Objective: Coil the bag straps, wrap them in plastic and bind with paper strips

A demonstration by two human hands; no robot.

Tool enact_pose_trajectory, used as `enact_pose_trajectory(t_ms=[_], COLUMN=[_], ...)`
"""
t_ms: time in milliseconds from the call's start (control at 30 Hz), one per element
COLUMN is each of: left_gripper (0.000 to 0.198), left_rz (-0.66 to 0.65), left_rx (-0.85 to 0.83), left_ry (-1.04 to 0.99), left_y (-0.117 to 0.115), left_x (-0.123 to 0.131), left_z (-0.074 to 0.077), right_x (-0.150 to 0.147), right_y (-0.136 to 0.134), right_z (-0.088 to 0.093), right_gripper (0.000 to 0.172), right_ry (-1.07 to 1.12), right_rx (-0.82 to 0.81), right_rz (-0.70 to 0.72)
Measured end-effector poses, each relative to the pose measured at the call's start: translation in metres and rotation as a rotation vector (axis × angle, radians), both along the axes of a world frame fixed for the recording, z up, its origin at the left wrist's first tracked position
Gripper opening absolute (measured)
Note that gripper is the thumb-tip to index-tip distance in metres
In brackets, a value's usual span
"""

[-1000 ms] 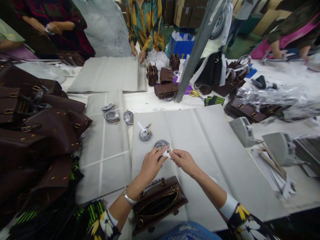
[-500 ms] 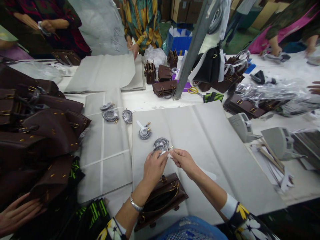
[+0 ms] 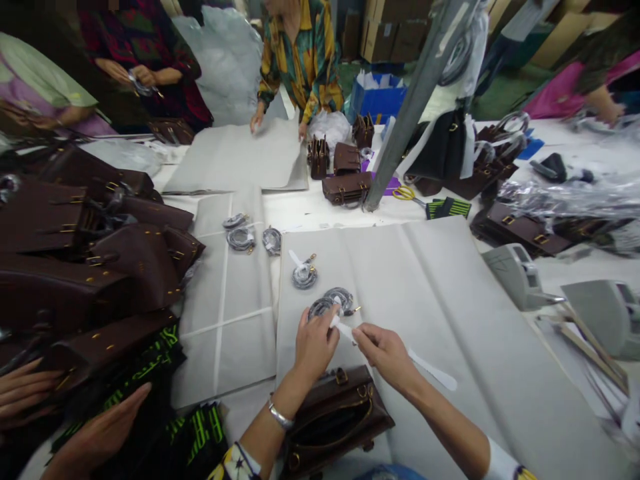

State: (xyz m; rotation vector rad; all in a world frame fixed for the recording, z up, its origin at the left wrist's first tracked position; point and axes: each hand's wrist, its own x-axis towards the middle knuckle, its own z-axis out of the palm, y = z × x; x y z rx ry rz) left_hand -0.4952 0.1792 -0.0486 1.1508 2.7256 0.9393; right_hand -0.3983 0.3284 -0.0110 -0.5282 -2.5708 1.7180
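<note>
My left hand [image 3: 316, 341], with a silver watch at the wrist, rests against a plastic-wrapped coiled bag strap [image 3: 321, 307]. Its thumb and forefinger close on one end of a white paper strip [image 3: 345, 329]. The other end is pinched in my right hand [image 3: 384, 348]. Just behind, a second coiled strap [image 3: 342, 298] with a gold clasp touches the first. A dark brown handbag [image 3: 345, 420] gapes unzipped below my wrists, partly covered by my left forearm. Beside my right forearm lies another white strip [image 3: 435, 371].
More coiled straps [image 3: 304, 275] lie on the grey sheets [image 3: 415, 267]. Brown handbags [image 3: 135, 267] pile up on the left, where another person's hands [image 3: 107, 427] reach in. A metal post [image 3: 415, 107] stands behind; tape dispensers [image 3: 515, 267] stand right. Co-workers stand across the table.
My right hand has drawn away from my left, and the white strip now shows stretched between them. The view has shifted left. A co-worker's hands opposite have moved apart over the grey sheet.
</note>
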Motion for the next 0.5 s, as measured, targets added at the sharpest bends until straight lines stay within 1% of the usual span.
enact_pose_trajectory(t_ms=[67,133,233,333,400,433,500], left_gripper=[0.05,0.043,0.04,0.037,0.035,0.034,0.032], left_rz=[-0.008,-0.068,-0.195,-0.251,-0.195,-0.125,0.093], left_rx=[-0.001,-0.017,-0.048,-0.073,-0.071,-0.062,-0.035], left_ry=[0.016,0.085,0.129,0.062,0.025,0.014,0.009], left_y=[0.011,0.026,0.052,0.066,0.063,0.057,0.04], left_x=[-0.015,-0.035,-0.074,-0.12,-0.155,-0.174,-0.214], left_z=[0.005,0.008,0.009,0.004,0.002,0.002,0.003], right_x=[-0.008,-0.017,-0.025,-0.016,0.002,0.014,0.039], right_y=[0.008,0.017,0.031,0.045,0.056,0.061,0.072], right_z=[-0.004,-0.007,-0.009,-0.008,-0.011,-0.014,-0.022], right_gripper=[0.044,0.043,0.041,0.04,0.041,0.042,0.044], right_ry=[-0.009,-0.001,0.031,0.018,-0.029,-0.057,-0.115], right_rx=[-0.072,-0.133,-0.189,-0.179,-0.127,-0.094,-0.041], right_rz=[-0.015,-0.044,-0.105,-0.149,-0.168,-0.186,-0.24])
